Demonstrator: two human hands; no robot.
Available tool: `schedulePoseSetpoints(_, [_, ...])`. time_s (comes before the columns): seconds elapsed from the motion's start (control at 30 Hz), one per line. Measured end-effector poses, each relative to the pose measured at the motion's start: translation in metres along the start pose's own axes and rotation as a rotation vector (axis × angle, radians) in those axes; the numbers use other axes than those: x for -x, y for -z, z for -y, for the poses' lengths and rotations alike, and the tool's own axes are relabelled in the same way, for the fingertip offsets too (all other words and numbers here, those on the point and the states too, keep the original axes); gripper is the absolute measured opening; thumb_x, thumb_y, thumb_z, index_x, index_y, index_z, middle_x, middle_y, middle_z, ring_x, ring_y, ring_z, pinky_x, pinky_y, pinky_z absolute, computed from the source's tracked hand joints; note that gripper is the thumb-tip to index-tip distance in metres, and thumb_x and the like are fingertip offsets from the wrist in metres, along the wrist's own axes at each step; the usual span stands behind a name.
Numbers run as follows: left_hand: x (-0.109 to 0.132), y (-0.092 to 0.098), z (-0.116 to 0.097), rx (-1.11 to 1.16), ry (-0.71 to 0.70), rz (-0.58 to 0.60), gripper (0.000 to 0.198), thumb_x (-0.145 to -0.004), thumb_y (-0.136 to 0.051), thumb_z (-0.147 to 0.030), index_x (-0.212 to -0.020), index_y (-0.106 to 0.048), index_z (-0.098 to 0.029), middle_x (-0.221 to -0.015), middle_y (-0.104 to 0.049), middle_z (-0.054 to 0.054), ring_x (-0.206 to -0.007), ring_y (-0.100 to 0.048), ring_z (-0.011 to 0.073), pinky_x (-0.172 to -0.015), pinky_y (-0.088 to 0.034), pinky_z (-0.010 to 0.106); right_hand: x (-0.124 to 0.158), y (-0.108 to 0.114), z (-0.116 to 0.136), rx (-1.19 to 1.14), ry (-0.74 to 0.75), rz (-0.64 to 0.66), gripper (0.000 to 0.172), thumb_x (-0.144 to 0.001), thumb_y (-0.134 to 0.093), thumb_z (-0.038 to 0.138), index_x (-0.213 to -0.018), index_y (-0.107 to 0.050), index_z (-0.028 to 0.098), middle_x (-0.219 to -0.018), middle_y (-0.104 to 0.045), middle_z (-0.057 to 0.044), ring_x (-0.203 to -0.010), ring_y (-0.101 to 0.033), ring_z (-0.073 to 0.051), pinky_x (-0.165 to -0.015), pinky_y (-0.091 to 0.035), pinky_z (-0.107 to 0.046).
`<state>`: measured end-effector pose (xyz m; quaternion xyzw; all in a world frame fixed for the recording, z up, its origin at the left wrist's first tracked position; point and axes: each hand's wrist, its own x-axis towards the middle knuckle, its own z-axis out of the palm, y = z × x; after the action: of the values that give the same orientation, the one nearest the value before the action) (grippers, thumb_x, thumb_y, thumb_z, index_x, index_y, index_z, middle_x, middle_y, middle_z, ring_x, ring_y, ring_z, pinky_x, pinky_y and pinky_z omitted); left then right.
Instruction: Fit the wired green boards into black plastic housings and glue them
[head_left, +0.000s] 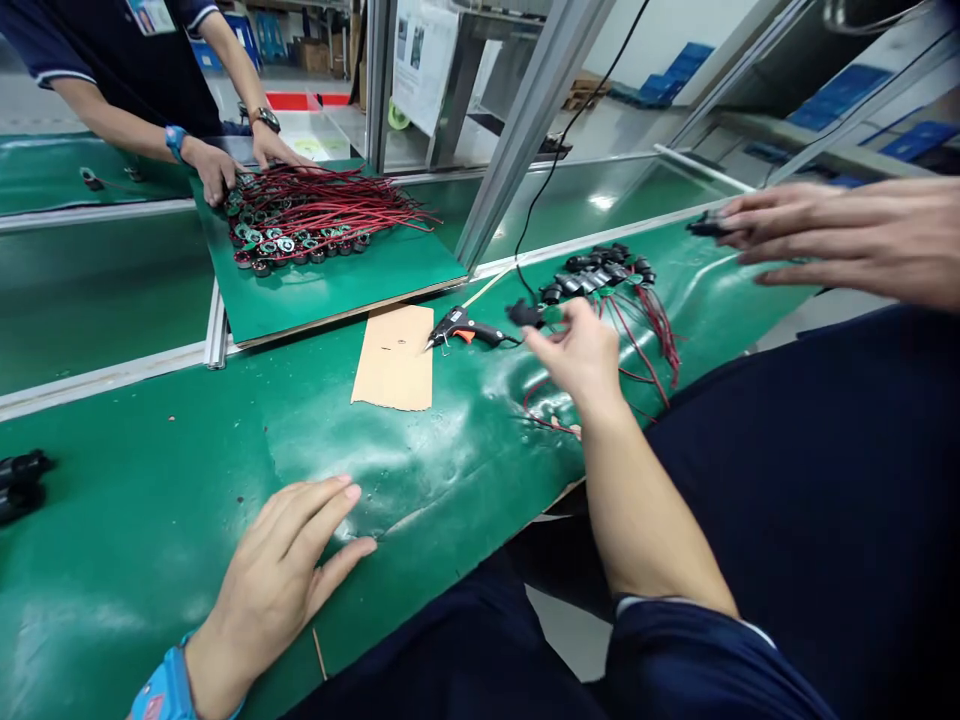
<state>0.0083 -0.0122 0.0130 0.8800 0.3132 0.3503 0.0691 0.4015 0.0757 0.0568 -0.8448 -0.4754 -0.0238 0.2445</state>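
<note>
My left hand [281, 570] hovers just over the green tabletop near its front edge, fingers stretched out and thumb apart, with nothing in it. Between the thumb and fingers of my right hand [581, 352] is a small black plastic part [528, 314] with a bit of green at its near end. A red wire [536, 400] hangs below that hand; I cannot tell whether it belongs to the part. Just behind lies a group of similar black parts [596, 270] with red wires. To the left of the held part rests a black hot glue gun [469, 328] with an orange trigger.
Under the glue gun's nozzle lies a cardboard piece [394, 365]. Across the bench, a co-worker's hands touch red-wired round parts [300, 215] on a green board [300, 300]. Another person's blurred hand [840, 235] reaches in from the right. A metal post [525, 130] stands between.
</note>
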Motion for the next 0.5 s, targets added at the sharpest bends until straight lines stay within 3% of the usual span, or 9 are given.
schedulePoseSetpoints(0.13, [0.001,-0.001,0.002,-0.017,-0.002,0.021,0.046,-0.091,-0.074,-0.021,-0.133,-0.058,-0.013,-0.12,-0.071,0.013,-0.111,-0.068,0.0243,-0.096,-0.056,0.038,-0.07,-0.026,-0.055,0.067,-0.242,-0.083,0.045,-0.085,-0.072,0.031,-0.122,-0.06,0.009,-0.106,-0.07,-0.02,-0.099,-0.064,-0.031,-0.086,-0.046,-0.041])
schedulePoseSetpoints(0.23, [0.002,-0.004,0.005,-0.041,0.016,0.013,0.044,-0.093,-0.071,-0.022,-0.135,-0.057,-0.013,-0.12,-0.071,0.013,-0.11,-0.067,0.0236,-0.096,-0.054,0.036,-0.088,-0.044,-0.077,0.076,-0.343,-0.075,0.045,-0.086,-0.073,0.031,-0.124,-0.06,0.009,-0.112,-0.067,-0.017,-0.101,-0.063,-0.028,-0.089,-0.048,-0.042])
schedulePoseSetpoints(0.37, [0.002,-0.011,0.009,-0.065,0.01,0.04,0.044,-0.096,-0.067,-0.027,-0.137,-0.056,-0.014,-0.122,-0.071,0.012,-0.111,-0.066,0.0229,-0.096,-0.053,0.035,-0.1,-0.057,-0.079,0.085,-0.371,-0.088,0.044,-0.089,-0.072,0.035,-0.125,-0.06,0.014,-0.116,-0.066,-0.011,-0.102,-0.062,-0.024,-0.092,-0.048,-0.042])
schedulePoseSetpoints(0.5, [0.001,-0.005,0.02,-0.174,0.041,0.064,0.044,-0.097,-0.065,-0.035,-0.137,-0.057,-0.017,-0.125,-0.07,0.012,-0.111,-0.066,0.0251,-0.101,-0.049,0.04,-0.098,-0.045,-0.055,0.086,-0.216,-0.117,0.056,-0.084,-0.076,0.035,-0.133,-0.058,0.012,-0.135,-0.059,-0.024,-0.113,-0.056,-0.029,-0.092,-0.041,-0.042])
